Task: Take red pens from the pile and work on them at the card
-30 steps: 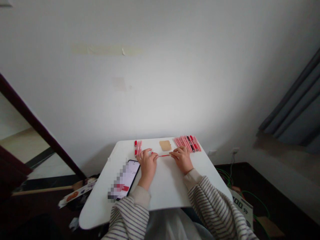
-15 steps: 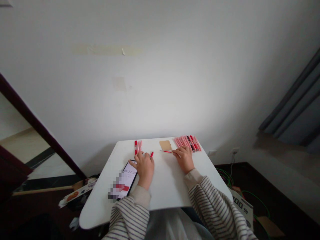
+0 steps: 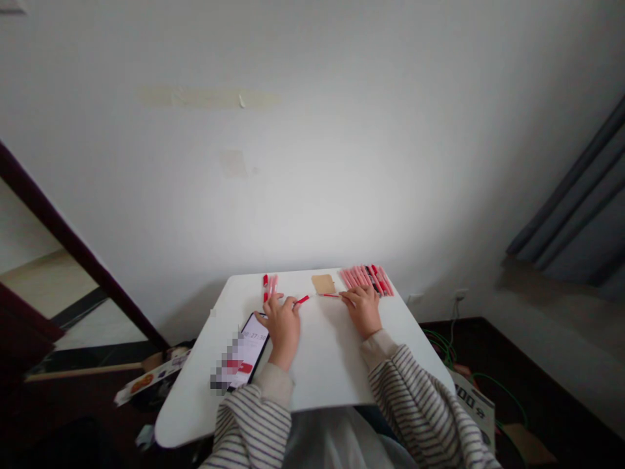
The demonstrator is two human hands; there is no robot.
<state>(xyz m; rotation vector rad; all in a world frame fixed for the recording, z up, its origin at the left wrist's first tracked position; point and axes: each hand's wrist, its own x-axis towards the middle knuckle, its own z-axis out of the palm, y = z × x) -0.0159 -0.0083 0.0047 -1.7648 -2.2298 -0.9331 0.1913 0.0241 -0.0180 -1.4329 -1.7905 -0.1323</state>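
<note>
My left hand (image 3: 282, 324) rests on the white table (image 3: 322, 371) and pinches a short red pen part (image 3: 303, 299) that points up and right. My right hand (image 3: 362, 306) pinches a thin red refill (image 3: 329, 295) whose tip points left toward that part. The two pieces lie almost end to end with a small gap. A row of several pink and red pens (image 3: 367, 279) lies just beyond my right hand. Two or three more pens (image 3: 269, 286) lie beyond my left hand.
A phone (image 3: 243, 350) with a lit screen lies left of my left hand. A small brown card (image 3: 323, 284) sits at the table's far edge near the wall. Green cables (image 3: 452, 355) and a box (image 3: 471, 400) lie on the floor to the right.
The two pen pieces were joined between my hands, then pulled apart. Now my left hand has turned its piece back toward the refill held by my right hand.
</note>
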